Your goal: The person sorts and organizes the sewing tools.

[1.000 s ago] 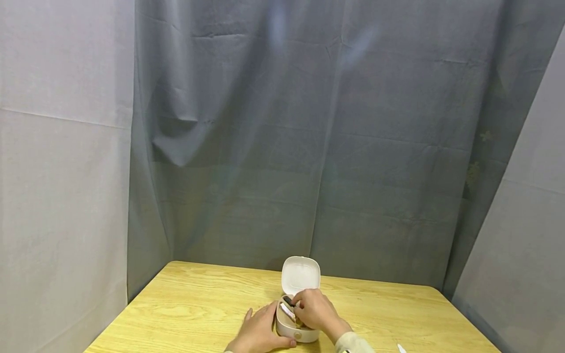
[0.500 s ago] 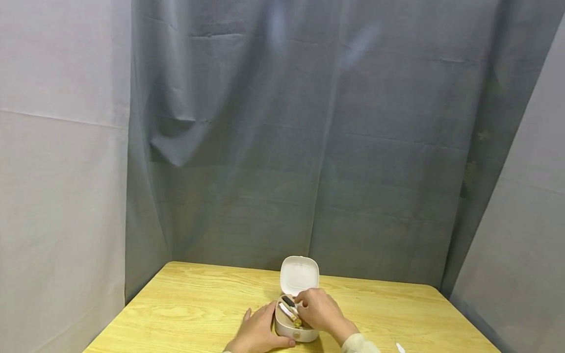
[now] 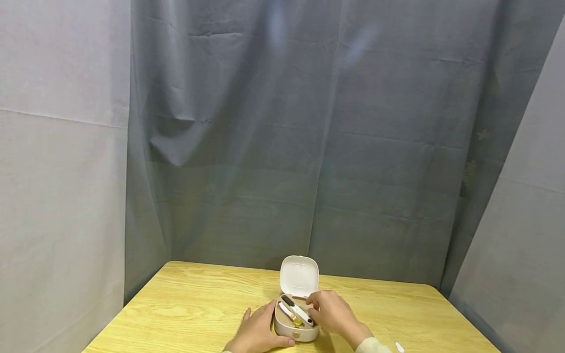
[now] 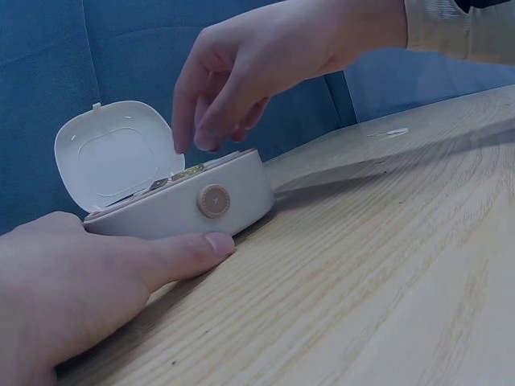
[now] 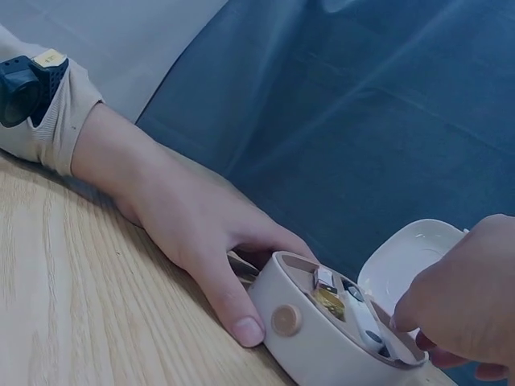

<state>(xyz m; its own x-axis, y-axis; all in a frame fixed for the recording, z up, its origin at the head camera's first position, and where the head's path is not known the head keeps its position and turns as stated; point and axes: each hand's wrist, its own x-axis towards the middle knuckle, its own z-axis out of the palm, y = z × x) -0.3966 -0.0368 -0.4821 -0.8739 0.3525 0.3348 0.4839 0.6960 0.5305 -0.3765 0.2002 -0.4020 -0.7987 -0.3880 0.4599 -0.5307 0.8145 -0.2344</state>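
A small white box (image 3: 308, 336) with a round tan button (image 5: 286, 320) stands on the table, its lid (image 3: 299, 275) raised at the back. My left hand (image 3: 256, 329) holds the box's left side, thumb (image 4: 201, 249) along the front and fingers around the far side. Inside lie a long white tool with a black end (image 3: 303, 315) and, beside it, a slim white piece with a shiny gold part (image 3: 297, 322). My right hand (image 3: 332, 310) hovers at the box's right edge, fingers bent loosely downward, with nothing visible between them.
The wood-grain table (image 3: 198, 304) reaches back to a grey-blue curtain (image 3: 247, 171). A small white flat piece (image 3: 399, 347) lies near the table's front, right of my right hand. Pale cloth panels (image 3: 62, 196) hang at both sides.
My right hand has drawn back to the right, leaving the white tool with the black end lying uncovered in the box. The left hand stays on the box.
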